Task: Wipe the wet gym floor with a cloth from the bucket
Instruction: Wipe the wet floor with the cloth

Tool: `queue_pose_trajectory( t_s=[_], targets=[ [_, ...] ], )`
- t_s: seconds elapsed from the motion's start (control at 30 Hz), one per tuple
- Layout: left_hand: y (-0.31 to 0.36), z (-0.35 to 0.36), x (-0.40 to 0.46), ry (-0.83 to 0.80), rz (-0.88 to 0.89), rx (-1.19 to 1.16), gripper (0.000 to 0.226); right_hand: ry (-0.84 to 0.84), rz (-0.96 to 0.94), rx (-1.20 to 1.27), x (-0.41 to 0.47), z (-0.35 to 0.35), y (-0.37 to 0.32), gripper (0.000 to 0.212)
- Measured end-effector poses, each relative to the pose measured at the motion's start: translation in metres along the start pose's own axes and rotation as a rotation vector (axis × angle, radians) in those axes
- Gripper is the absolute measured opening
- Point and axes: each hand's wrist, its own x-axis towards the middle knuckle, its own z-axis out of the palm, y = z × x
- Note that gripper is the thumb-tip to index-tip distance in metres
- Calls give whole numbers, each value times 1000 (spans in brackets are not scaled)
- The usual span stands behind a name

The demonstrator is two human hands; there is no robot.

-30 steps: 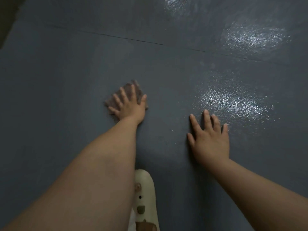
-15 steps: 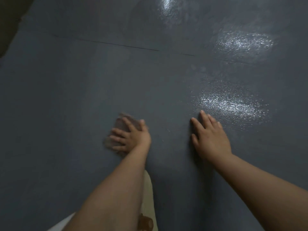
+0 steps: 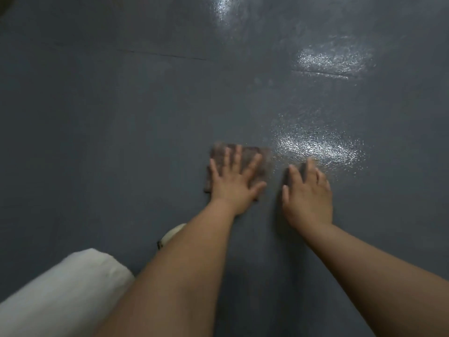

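Observation:
A brownish cloth (image 3: 263,164) lies flat on the dark grey gym floor (image 3: 121,130), blurred by motion. My left hand (image 3: 234,182) presses down on it with fingers spread. My right hand (image 3: 307,195) rests flat on the bare floor just to the right of the cloth, fingers apart, holding nothing. A shiny wet patch (image 3: 318,148) glistens right beyond my right hand's fingertips and beside the cloth's right edge. No bucket is in view.
More wet glare (image 3: 332,59) lies farther back on the right, and another streak (image 3: 224,8) at the top. A seam (image 3: 165,54) crosses the floor. My white trouser leg (image 3: 60,295) and a pale shoe (image 3: 172,233) sit at the lower left.
My left hand has slid the cloth to the right, from well left of my right hand to right beside it. The right hand has stayed planted on the floor.

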Motion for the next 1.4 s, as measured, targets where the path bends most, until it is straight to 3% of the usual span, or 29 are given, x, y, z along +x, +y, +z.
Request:
queue_pose_trajectory(
  t_s=[0.23,0.3,0.37,0.47,0.53,0.67,0.77,0.83,0.97,1.07,1.17,1.27,1.33,1.4],
  targets=[
    [-106,17,-23,55,-962,-497,72,-168,37,-65,-25,8,6,58],
    [-113,20,-27,67,-1124,-591,72,-159,64,-62,-29,9,12,58],
    [-99,18,-21,72,-1181,-656,72,-137,79,-55,-32,10,22,58],
    [-58,16,-14,63,-1099,-636,71,-83,80,-47,-35,10,35,57],
    [-21,21,-21,63,-938,-507,71,-51,93,-29,-36,8,42,55],
    [78,54,-61,137,-485,-312,71,3,144,36,-34,2,54,52],
    [132,73,-101,16,-80,-162,73,37,147,36,-35,-1,69,49],
    [132,77,-106,-37,152,-98,72,40,151,19,-36,-3,79,48],
    [95,63,-55,140,481,105,65,48,141,12,-32,-8,93,48],
    [78,28,2,184,328,138,65,41,149,-14,-28,-11,105,49],
    [68,-11,50,116,-114,-34,64,38,144,-16,-26,-12,117,49],
    [67,-36,82,98,-381,-233,64,91,113,36,-25,-10,124,47],
    [75,-41,90,90,-449,-268,64,166,101,62,-24,-5,127,42],
    [86,-38,88,123,-395,-230,64,222,119,85,-23,-3,126,40]
  ],
)
